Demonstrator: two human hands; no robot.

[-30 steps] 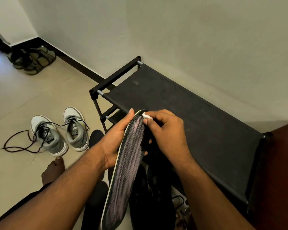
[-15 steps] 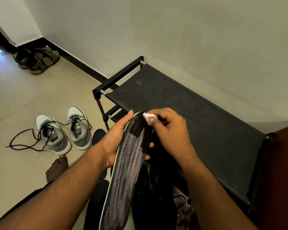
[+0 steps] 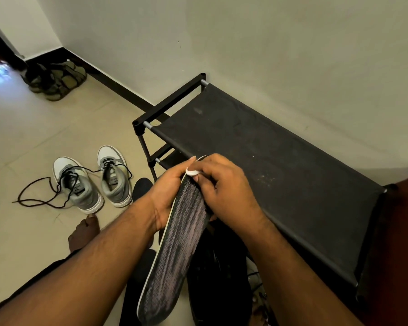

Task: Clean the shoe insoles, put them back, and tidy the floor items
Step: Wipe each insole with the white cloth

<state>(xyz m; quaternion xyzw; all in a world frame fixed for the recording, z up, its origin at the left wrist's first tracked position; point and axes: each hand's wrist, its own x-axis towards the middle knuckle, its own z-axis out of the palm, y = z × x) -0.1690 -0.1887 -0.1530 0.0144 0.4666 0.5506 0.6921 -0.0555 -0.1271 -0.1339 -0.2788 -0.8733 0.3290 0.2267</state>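
The insole (image 3: 174, 250) is being held up at centre frame, gripped round its toe end by the left hand (image 3: 167, 196), while a small white wipe (image 3: 191, 172), probably tissue, is being pinched against its tip by the right hand (image 3: 224, 187). It is being judged light and bendy, best supported along its edges. The grey sneakers (image 3: 92, 182) are being left on the floor at 9 o'clock.

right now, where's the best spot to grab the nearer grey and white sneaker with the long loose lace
Take the grey and white sneaker by its heel collar, coming from above at the heel end. It stands upright with the opening facing up, so the rim is free to pinch. Its dark lace trails loose over the tiled floor on the left, so lift clear of it.
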